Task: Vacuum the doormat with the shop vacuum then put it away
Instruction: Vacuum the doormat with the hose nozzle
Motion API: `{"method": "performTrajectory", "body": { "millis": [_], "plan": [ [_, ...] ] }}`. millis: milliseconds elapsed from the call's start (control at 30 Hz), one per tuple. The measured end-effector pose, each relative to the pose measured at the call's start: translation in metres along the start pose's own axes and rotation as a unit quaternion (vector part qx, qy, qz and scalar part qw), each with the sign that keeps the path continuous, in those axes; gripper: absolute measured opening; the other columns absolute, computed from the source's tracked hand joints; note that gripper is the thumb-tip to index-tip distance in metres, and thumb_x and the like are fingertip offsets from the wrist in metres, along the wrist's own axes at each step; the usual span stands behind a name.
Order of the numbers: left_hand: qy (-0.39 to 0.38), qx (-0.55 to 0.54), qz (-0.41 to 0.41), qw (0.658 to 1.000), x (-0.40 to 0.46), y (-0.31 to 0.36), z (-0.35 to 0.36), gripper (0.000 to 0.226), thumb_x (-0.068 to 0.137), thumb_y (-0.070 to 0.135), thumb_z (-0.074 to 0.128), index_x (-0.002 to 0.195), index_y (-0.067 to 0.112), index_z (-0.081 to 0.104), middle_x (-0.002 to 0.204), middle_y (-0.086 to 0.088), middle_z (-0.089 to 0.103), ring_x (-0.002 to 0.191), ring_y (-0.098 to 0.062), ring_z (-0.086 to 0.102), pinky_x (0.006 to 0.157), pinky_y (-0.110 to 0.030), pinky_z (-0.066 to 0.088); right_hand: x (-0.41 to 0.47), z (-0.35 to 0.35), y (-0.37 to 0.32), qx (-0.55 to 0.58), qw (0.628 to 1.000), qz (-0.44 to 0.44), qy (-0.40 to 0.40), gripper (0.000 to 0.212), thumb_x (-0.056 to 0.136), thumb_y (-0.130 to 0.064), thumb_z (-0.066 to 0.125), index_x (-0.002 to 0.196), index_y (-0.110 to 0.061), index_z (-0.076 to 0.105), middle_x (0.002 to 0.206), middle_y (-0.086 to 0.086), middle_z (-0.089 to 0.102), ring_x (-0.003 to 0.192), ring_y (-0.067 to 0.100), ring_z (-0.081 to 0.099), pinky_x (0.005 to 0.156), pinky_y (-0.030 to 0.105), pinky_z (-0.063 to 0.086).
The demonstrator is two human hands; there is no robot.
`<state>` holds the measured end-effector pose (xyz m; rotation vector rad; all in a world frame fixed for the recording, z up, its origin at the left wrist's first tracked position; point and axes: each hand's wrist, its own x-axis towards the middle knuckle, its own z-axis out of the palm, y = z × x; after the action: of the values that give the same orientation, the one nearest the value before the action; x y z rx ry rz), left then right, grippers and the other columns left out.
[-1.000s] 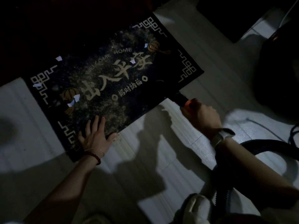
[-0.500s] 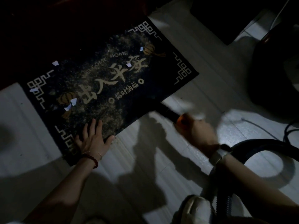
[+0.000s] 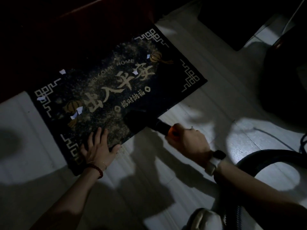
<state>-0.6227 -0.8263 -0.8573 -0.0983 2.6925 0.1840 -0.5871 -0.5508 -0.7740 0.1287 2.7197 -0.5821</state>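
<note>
Doormat (image 3: 167, 80), dark with pale fret corners, gold characters and the words WELCOME HOME, lying askew on the pale tiled floor (image 3: 207, 103); its far long edge runs into shadow under dark furniture, its near long edge faces the person. Sandy grit is scattered across the middle of the doormat, thickest toward the near edge. Shop vacuum body (image 3: 287, 77), a large dark rounded mass, stands at the right edge of the floor, mostly in shadow and well apart from the doormat. Vacuum hose (image 3: 272, 156), black, curves along the floor from the right and passes under the right forearm. Nozzle (image 3: 139, 120), a wide black head on a short tube, rests on the near edge of the doormat, right of centre. Right hand (image 3: 189, 143) grips the nozzle tube just off the doormat's edge, fingers curled round it; a watch (image 3: 216, 159) with a pale strap sits on that wrist. Left hand (image 3: 98, 150) lies flat on the near left corner of the doormat, fingers straight and spread wide, thumb reaching the edge; a dark red bead bracelet (image 3: 98, 170) circles its wrist. Paper scraps (image 3: 78, 112), small and white, lie near the left end, at the far edge and by the right lantern motif.
</note>
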Motion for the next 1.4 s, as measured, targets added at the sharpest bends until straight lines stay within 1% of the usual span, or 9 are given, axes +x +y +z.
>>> {"method": "performTrajectory", "body": {
  "millis": [233,333,433,600,800,1000,1167,1300,1400],
  "plan": [
    [0.006,-0.016,0.009,1.000,0.000,-0.004,0.002,0.072,0.086,0.055,0.048,0.146,0.026,0.020,0.157,0.004,0.008,0.142,-0.023,0.003,0.110,-0.055,0.011,0.030,-0.024,0.002,0.022,0.995,0.067,0.072,0.037,0.089,-0.051,0.048,0.109,-0.020,0.048,0.085,0.004,0.056,0.067,0.020,0.048,0.057,0.027,0.034],
    [0.005,-0.021,0.008,1.000,0.000,-0.005,-0.001,0.074,0.085,0.056,0.048,0.146,0.027,0.019,0.157,0.005,0.007,0.143,-0.023,0.003,0.110,-0.055,0.012,0.008,0.007,-0.023,-0.006,1.000,-0.005,-0.006,0.033,0.091,-0.050,0.043,0.107,-0.022,0.047,0.070,-0.005,0.051,0.056,0.013,0.047,0.050,0.023,0.032],
    [-0.004,-0.027,0.008,1.000,0.000,-0.006,-0.002,0.075,0.085,0.057,0.048,0.146,0.027,0.018,0.157,0.006,0.005,0.143,-0.022,0.001,0.111,-0.054,0.011,-0.009,0.019,-0.034,-0.012,0.995,-0.057,-0.084,0.035,0.091,-0.051,0.044,0.115,-0.026,0.042,0.078,-0.008,0.051,0.061,0.010,0.048,0.058,0.022,0.037],
    [-0.001,-0.034,0.017,0.999,0.001,-0.010,-0.002,0.075,0.084,0.059,0.049,0.146,0.031,0.019,0.157,0.007,0.007,0.143,-0.021,0.002,0.110,-0.055,0.007,0.025,-0.010,-0.022,0.010,0.999,0.020,0.037,0.038,0.089,-0.053,0.045,0.109,-0.021,0.047,0.077,0.001,0.058,0.064,0.020,0.056,0.056,0.031,0.048],
    [0.009,-0.025,0.025,0.999,0.004,-0.013,-0.001,0.077,0.082,0.052,0.057,0.145,0.030,0.020,0.157,0.008,0.009,0.142,-0.020,0.005,0.112,-0.054,0.010,-0.014,0.022,-0.049,-0.014,0.992,-0.062,-0.111,0.037,0.090,-0.052,0.043,0.115,-0.025,0.042,0.084,-0.006,0.052,0.067,0.012,0.051,0.063,0.025,0.041],
    [-0.013,-0.018,0.053,0.998,0.005,-0.024,-0.003,0.079,0.081,0.063,0.051,0.146,0.035,0.014,0.157,0.012,0.002,0.143,-0.018,0.002,0.112,-0.053,0.006,0.035,-0.002,-0.036,-0.015,0.999,-0.007,0.030,0.042,0.089,-0.056,0.042,0.114,-0.022,0.045,0.070,-0.004,0.049,0.054,0.011,0.045,0.046,0.022,0.030],
    [-0.041,-0.027,0.073,0.996,0.007,-0.032,-0.010,0.085,0.081,0.059,0.054,0.148,0.028,0.010,0.156,0.015,-0.006,0.143,-0.014,-0.002,0.115,-0.048,0.006,0.003,0.027,-0.061,-0.020,0.991,-0.064,-0.113,0.041,0.090,-0.052,0.043,0.122,-0.025,0.041,0.096,-0.001,0.060,0.068,0.010,0.048,0.064,0.024,0.038],
    [-0.028,-0.086,0.076,0.993,0.003,-0.054,-0.015,0.097,0.073,0.067,0.047,0.149,0.024,0.004,0.157,0.009,-0.005,0.144,-0.012,-0.003,0.116,-0.049,0.001,0.028,0.002,-0.051,-0.026,0.998,-0.048,-0.002,0.040,0.088,-0.057,0.042,0.113,-0.025,0.044,0.074,-0.005,0.051,0.059,0.011,0.048,0.049,0.022,0.031],
    [-0.007,-0.133,0.017,0.991,-0.017,-0.076,-0.009,0.118,0.053,0.083,0.031,0.148,0.020,0.002,0.156,0.002,-0.012,0.143,-0.015,-0.013,0.115,-0.050,-0.003,0.047,0.001,-0.053,-0.052,0.998,-0.024,0.038,0.046,0.088,-0.057,0.042,0.118,-0.023,0.044,0.075,-0.001,0.051,0.058,0.016,0.046,0.046,0.022,0.027]
  ]
}}
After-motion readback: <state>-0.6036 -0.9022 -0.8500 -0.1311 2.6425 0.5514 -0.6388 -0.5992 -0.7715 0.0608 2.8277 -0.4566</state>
